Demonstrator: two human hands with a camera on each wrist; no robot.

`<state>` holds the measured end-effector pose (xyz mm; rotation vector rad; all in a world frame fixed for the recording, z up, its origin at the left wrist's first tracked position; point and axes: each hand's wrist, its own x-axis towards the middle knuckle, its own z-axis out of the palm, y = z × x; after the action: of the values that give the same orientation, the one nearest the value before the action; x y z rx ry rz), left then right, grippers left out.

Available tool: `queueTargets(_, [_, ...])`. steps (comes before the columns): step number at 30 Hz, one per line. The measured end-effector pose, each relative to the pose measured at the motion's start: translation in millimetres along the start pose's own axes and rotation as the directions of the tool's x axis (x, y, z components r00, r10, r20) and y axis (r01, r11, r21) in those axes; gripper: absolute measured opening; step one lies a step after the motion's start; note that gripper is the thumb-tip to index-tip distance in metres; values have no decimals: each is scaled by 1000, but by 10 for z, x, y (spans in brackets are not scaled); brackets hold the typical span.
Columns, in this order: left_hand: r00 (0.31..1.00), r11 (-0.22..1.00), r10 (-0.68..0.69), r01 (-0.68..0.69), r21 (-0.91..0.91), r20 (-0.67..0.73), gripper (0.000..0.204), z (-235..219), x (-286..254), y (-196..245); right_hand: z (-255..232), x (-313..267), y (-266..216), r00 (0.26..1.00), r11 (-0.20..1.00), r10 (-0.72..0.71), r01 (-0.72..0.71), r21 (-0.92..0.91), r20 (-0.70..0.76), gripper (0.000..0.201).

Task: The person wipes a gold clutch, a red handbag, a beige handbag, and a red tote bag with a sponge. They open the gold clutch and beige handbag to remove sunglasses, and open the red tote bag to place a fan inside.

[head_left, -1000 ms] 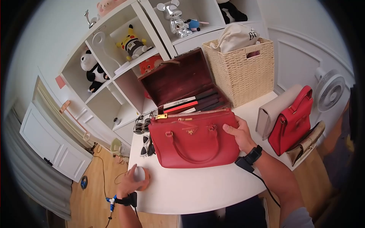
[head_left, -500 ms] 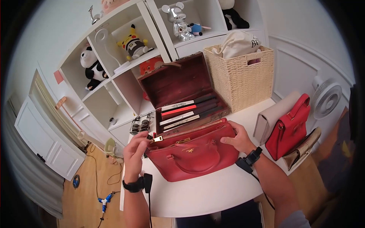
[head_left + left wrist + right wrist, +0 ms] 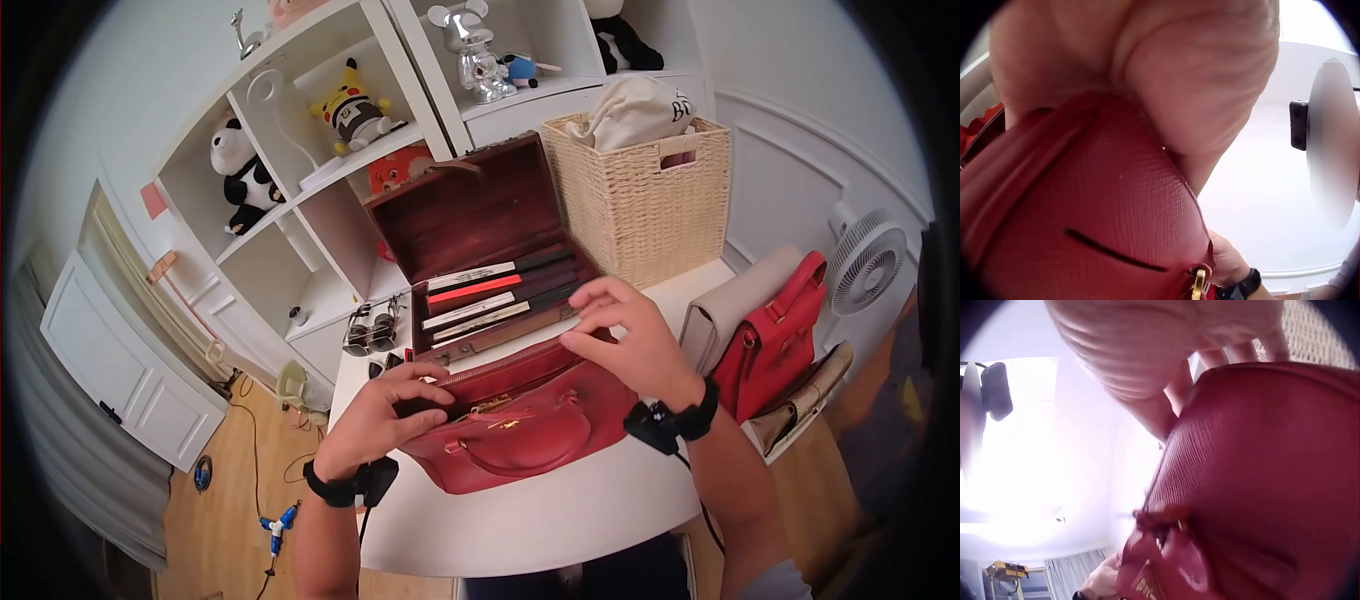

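Observation:
A red handbag (image 3: 520,425) stands on the white table, its zipped top showing a gap and its handle hanging down the front. My left hand (image 3: 385,420) grips the bag's left top end, fingers over the rim and thumb at the front; the zip pull at that end is hidden. At the right top end, my right hand (image 3: 640,340) has its fingers spread and loosely bent, thumb tip right at the rim. Close behind the bag stands an open dark red wooden box (image 3: 465,220) holding several slim black, white and red items (image 3: 480,290).
Sunglasses (image 3: 370,330) lie left of the box. A woven basket (image 3: 640,210) with a white cloth bag (image 3: 640,112) stands behind, right. Another red bag (image 3: 775,345), a beige bag (image 3: 725,315) and a gold purse (image 3: 800,400) line the right edge. Shelves with plush toys rise behind.
My left hand set down a round orange-and-white object, then came up to the handbag's left end. My right hand has shifted from the bag's right side to its top edge. The bag tipped back.

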<state>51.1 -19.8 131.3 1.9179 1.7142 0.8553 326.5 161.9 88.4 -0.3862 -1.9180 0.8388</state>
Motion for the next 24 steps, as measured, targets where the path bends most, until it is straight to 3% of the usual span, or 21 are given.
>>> queueTargets(1, [1000,1000,0,-1,-31,-22,25,25,-34,13,-51,71,-43,992,998,16,-7,-69,126,21])
queueTargets(2, [1000,999,-10,9,-30,-15,26,35,-64,51,-82,126,-61,973,985,-56,90,-146,224,19])
queueTargets(3, [1000,999,-11,10,-34,-15,26,55,-94,80,-105,167,-119,973,985,-54,89,-147,226,19])
queueTargets(5, [999,1000,-22,22,-4,-29,25,87,-144,145,-135,222,-246,858,953,63,100,-286,510,15])
queueTargets(6, [999,998,-42,43,47,-18,26,79,-168,180,-124,183,-182,821,926,1,215,-311,571,25])
queueTargets(9, [998,989,-58,61,136,-21,30,81,-227,304,-146,-63,-314,834,921,-92,279,-273,544,34])
queueTargets(10, [998,989,-63,66,134,-25,30,74,-247,361,-172,-123,-373,805,898,-90,320,-303,586,48])
queueTargets(13, [997,974,-65,55,218,41,30,78,-281,527,-195,-270,-560,804,873,-88,347,-344,589,52])
queueTargets(15, [997,887,-6,-31,462,77,29,135,-277,610,-210,-297,-579,796,875,-72,339,-345,601,55])
queueTargets(16, [997,887,-5,-32,461,78,29,167,-260,628,-209,-298,-577,798,871,-82,348,-347,597,56])
queueTargets(18, [993,743,31,-99,662,114,29,229,-229,650,-202,-307,-576,799,866,-92,358,-348,594,56])
queueTargets(22, [993,687,-14,-77,722,118,27,258,-149,704,-192,-308,-564,794,877,-76,341,-338,603,57])
queueTargets(24, [927,550,318,-352,757,200,25,262,-65,683,-196,-314,-556,794,879,-76,339,-336,602,57])
